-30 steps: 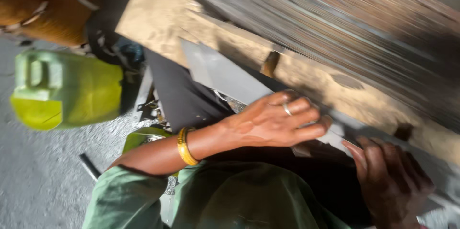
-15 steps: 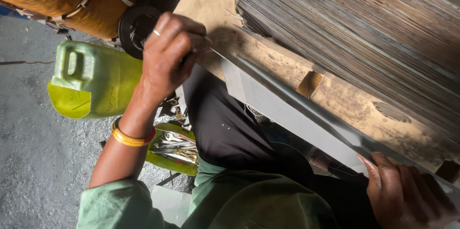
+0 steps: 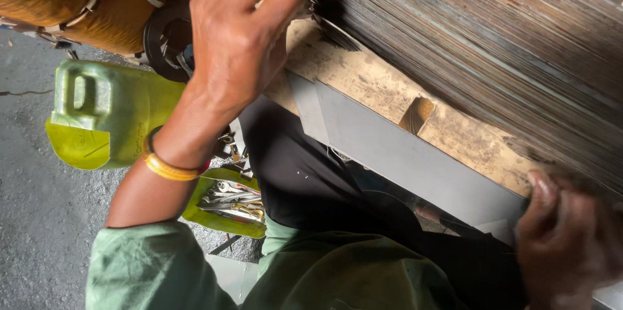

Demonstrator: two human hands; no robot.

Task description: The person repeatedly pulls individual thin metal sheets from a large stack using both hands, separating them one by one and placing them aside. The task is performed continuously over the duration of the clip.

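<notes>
Item 1. Green sleeves (image 3: 149,271) and dark lap of the person, nearest the camera, along the bottom edge.

Item 2. Right hand (image 3: 568,238), bottom right, blurred. Fingers curled, tips pressed on the lower end of a grey metal sheet (image 3: 415,161); whether the thumb pinches it from below cannot be told.

Item 3. Grey metal sheet, long, flat and thin, lying slantwise along the near edge of a wooden pallet (image 3: 363,83), from mid-frame down to the right hand. Judged stiff along its width but springy over its length, moderately light singly, smooth and possibly oily, with edges likely sharp. Best held at both ends, palms on the flat faces, fingers kept off the cut edge.

Item 4. Green tray of spanners (image 3: 227,203), on the floor beside the knee, under the left forearm.

Item 5. Yellow bangle (image 3: 165,167) on the left wrist.

Item 6. Yellow-green plastic jerrycan (image 3: 107,112), on the grey floor at left, just beyond the tray.

Item 7. Left hand (image 3: 240,37), raised at top centre, ring on one finger. Fingers bunched together, tips pressed at the upper corner of the stack of metal sheets (image 3: 480,44); what they pinch, if anything, is hidden.

Item 8. Stack of metal sheets, many thin leaves, rusty at the edges, resting on the pallet. Judged very heavy as a whole.

Item 9. Orange wound coil (image 3: 78,5), top left corner, farthest.
</notes>
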